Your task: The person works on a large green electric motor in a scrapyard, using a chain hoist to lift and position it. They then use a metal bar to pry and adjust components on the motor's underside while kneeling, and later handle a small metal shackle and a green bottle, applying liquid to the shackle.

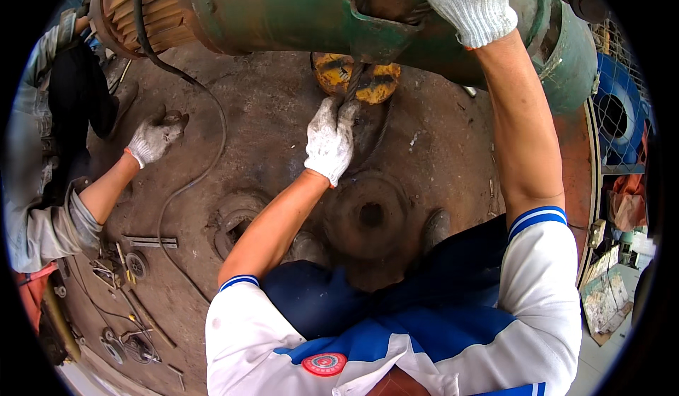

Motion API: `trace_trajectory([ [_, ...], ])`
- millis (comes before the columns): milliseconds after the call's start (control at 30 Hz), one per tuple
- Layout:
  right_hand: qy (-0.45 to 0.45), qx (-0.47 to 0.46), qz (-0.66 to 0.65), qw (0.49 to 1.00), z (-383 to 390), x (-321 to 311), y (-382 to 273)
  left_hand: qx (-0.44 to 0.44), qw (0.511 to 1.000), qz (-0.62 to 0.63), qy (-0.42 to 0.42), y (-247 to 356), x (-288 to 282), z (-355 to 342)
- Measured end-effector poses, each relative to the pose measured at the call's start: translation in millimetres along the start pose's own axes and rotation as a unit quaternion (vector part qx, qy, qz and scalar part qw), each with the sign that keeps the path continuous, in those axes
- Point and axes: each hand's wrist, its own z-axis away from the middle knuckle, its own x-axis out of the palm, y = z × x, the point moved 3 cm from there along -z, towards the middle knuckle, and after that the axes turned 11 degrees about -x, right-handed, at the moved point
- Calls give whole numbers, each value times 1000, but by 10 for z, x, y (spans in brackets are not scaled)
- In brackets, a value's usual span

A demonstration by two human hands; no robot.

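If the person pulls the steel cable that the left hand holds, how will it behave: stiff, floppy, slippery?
The steel cable looks twisted from thick strands, so it probably bends only stiffly and springs back. It looks dark, perhaps greasy, so it may slip through the gloved left hand. It runs up into the green hoist, so it likely resists pulling.

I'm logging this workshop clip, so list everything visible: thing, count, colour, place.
hoist body: one, green, rusty, top
wire rope: one, dark, hanging below the hoist
hook block: one, yellow, behind the rope
black cable: one, from the hoist down across the plate
round steel plate: one, brown, rusty, underfoot
loose tools: several, dark, lower left
co-worker's hand: one, white glove, left
left hand: white glove, gripping the wire rope
right hand: white glove, on the hoist body
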Motion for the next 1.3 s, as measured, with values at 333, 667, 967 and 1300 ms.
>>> trace_trajectory([
  [333, -75, 124, 30, 989, -22, -444, 95, -27, 999, -26, 15, 385, 145, 95],
  [667, -110, 141, -123, 976, -492, -766, 16, 45, 994, -37, 91, 652, -231, 138],
  [967, -137, 94, -65, 984, -435, -566, -185, 155, 976, -147, 51, 949, -499, 245],
  [1300, -115, 5, 27, 993, -137, -78, 113, 247, 944, -208, 68, 1128, -484, -355],
])
